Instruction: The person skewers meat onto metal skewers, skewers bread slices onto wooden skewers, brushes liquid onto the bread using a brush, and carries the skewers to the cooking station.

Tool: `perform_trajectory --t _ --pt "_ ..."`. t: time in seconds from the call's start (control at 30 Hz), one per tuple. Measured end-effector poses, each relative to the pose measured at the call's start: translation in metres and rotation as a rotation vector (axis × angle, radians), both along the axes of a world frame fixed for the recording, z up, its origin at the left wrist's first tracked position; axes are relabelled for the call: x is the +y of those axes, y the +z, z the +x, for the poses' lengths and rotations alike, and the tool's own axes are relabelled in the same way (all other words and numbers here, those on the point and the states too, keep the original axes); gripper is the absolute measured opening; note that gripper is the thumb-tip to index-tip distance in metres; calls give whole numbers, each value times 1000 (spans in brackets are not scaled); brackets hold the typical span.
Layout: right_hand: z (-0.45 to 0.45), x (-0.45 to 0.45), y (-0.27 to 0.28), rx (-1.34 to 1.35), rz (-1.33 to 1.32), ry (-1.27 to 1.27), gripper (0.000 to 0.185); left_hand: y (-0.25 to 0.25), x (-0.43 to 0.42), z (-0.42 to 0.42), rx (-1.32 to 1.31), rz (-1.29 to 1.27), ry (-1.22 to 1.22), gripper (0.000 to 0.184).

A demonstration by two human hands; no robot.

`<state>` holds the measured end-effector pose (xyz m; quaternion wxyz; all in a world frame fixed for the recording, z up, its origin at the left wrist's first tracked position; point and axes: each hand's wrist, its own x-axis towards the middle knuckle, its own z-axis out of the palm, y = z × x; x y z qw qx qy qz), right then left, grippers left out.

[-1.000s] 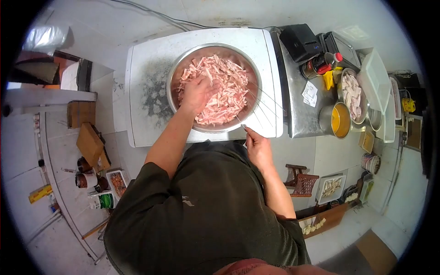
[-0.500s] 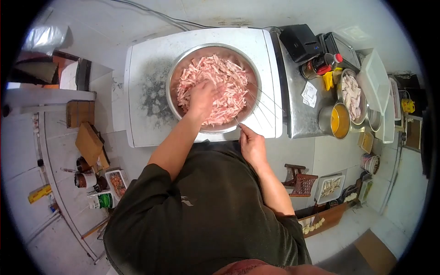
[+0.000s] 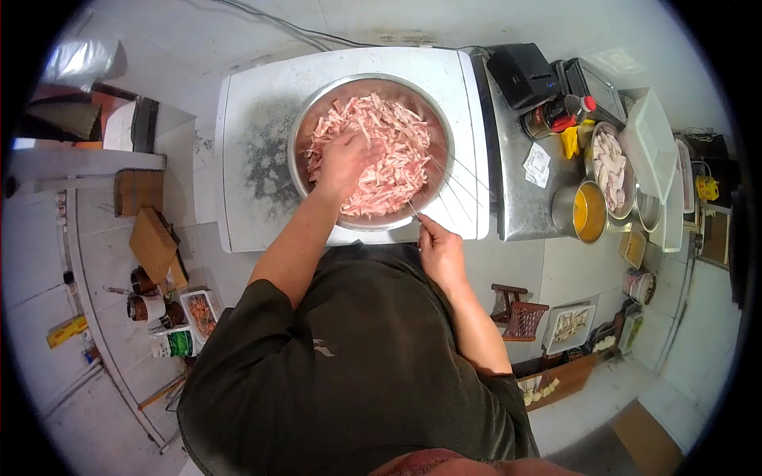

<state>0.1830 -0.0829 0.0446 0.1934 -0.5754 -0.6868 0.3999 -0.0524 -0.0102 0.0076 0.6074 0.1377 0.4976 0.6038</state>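
A wide metal bowl (image 3: 305, 119) on a white table holds a heap of pink meat strips (image 3: 393, 159). My left hand (image 3: 343, 165) rests on the left part of the heap, its fingertips among the strips, so what they grip is hidden. Below the bowl's lower right rim, my right hand (image 3: 439, 247) is closed round the end of a thin metal skewer (image 3: 413, 210), whose other end points into the bowl. Several more thin skewers (image 3: 456, 181) lean over the bowl's right rim.
The white table (image 3: 262, 87) adjoins a metal counter (image 3: 516, 214) on the right, with a black box (image 3: 520, 75), a pot of yellow liquid (image 3: 589, 211), a bowl of pale meat (image 3: 609, 170) and white tubs (image 3: 651, 143). A brown stool (image 3: 524, 320) stands lower right.
Since half a second ago my left hand has shifted slightly up and left on the meat. My right hand, with the skewer, has moved slightly right and stays near the rim.
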Motion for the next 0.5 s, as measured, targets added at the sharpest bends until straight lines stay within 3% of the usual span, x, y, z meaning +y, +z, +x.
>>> perform_trajectory --t 0.2,0.27,0.33,0.43,0.47,0.5 --pt "-4 5 1 -20 1 16 26 -3 -1 4 70 11 -30 14" --pt "-6 6 1 -13 -16 12 25 -2 10 -9 594 -82 -244 19" --pt "-10 10 0 4 -55 8 24 16 46 -51 1610 -275 -688 35" --pt "-13 17 -1 36 -119 -24 22 131 28 -10 851 -584 -338 60" --pt "-14 19 -4 42 -119 -33 22 96 29 -27 1096 -500 -405 49" --pt "-14 20 -5 50 -121 -38 22 70 27 -33 1173 -444 -431 47"
